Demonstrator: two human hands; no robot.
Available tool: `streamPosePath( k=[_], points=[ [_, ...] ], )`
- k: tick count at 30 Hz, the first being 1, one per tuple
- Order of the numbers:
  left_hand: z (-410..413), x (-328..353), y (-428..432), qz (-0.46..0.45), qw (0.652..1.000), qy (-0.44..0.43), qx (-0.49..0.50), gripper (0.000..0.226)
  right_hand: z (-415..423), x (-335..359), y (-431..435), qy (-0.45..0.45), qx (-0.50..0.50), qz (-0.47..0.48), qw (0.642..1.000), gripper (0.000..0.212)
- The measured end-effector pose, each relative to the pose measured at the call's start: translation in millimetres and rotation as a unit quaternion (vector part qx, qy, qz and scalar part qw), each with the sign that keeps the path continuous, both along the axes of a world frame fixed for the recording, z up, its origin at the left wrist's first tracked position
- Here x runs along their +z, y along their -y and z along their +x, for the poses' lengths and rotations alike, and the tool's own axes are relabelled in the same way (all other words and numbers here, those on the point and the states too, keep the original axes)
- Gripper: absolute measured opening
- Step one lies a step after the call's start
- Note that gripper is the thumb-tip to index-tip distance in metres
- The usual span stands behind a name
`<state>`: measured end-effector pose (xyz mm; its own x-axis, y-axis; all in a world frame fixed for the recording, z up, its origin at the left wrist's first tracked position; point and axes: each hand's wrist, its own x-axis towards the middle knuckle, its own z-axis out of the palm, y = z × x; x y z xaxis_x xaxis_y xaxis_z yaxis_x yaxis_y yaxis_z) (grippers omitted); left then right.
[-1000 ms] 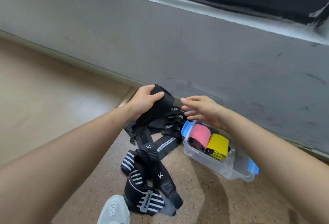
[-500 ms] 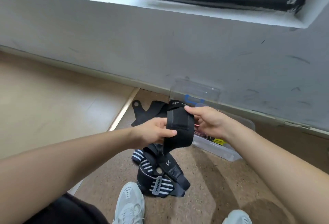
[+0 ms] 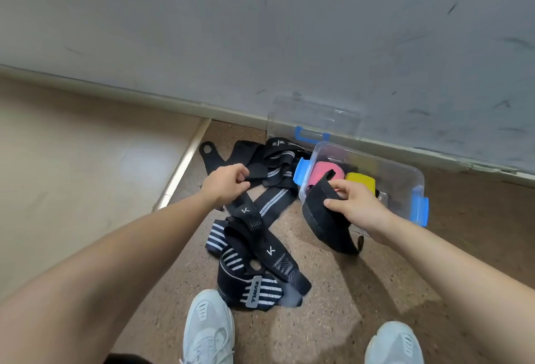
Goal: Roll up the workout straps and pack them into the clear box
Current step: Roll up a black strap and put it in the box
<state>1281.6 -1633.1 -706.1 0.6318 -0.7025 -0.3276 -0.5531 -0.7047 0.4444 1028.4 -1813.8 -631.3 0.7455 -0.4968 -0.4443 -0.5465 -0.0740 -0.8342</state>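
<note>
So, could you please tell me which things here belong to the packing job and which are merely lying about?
Job: left hand, K-logo strap; right hand, black strap; striped straps; clear box; pink roll; yellow roll.
Lying about: box lid against the wall; pale shoes.

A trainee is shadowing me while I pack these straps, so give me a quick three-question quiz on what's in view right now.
1. Multiple choice: what already lies in the clear plastic box with blue latches? A) a pink fabric roll and a yellow fabric roll; B) a green towel; C) nothing.
2. True or false: the transparent lid leans against the grey wall, off the box.
3. Fill in: the right hand holds a wide black strap at the box's near edge, while the left hand grips a narrow black strap from the pile of striped black straps on the ___.
Key: 1 A; 2 true; 3 floor.
</note>
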Motion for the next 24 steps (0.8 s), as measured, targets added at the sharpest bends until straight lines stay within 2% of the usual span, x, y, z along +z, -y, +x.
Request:
streamPosePath(
  k=[3,6,8,10,12,15,17,19,21,22,24],
  points=[
    [15.9,-46.7,17.6,-0.007,0.996,0.084,-0.019,0.045,8.5,-19.0,6.5,0.022,-0.013,0.006,1.0,0.028],
    [33.6,-80.2,38.3,0.062,0.98,0.173,-0.078,0.062,14.4,-30.5,12.1,0.038,-0.028,0.004,0.999,0.031],
    [47.5,-98.3,45.4,0.114,0.968,0.201,-0.097,0.068,16.0,-37.6,11.9,0.046,-0.029,0.001,0.999,0.033],
    [59.0,-112.5,47.3,0.125,0.966,0.201,-0.104,0.062,17.7,-41.5,9.8,0.055,-0.026,0.007,0.998,0.036],
    [65.4,-117.5,46.7,0.07,0.978,0.178,-0.08,0.041,21.2,-45.2,9.8,0.058,-0.023,0.015,0.998,0.038],
    [75.6,-104.6,44.3,-0.065,0.992,0.085,0.067,0.025,25.8,-45.6,10.0,0.056,-0.023,0.02,0.998,0.036],
    [91.8,-83.5,39.6,-0.151,0.977,-0.01,0.149,0.024,26.9,-45.1,9.5,0.055,-0.028,0.024,0.998,0.035],
    [105.7,-55.1,32.5,-0.238,0.936,-0.122,0.229,0.024,25.9,-44.1,9.7,0.057,-0.036,0.031,0.997,0.034],
    [108.9,-23.5,24.9,-0.29,0.88,-0.254,0.277,0.025,25.3,-41.4,10.1,0.055,-0.044,0.035,0.997,0.033],
    [106.2,-9.4,20.9,-0.296,0.861,-0.31,0.273,0.025,25.4,-39.9,9.7,0.055,-0.046,0.036,0.997,0.032],
    [98.3,10.2,13.1,-0.28,0.851,-0.381,0.228,0.028,25.9,-35.6,8.2,0.06,-0.05,0.04,0.996,0.031]
  ],
)
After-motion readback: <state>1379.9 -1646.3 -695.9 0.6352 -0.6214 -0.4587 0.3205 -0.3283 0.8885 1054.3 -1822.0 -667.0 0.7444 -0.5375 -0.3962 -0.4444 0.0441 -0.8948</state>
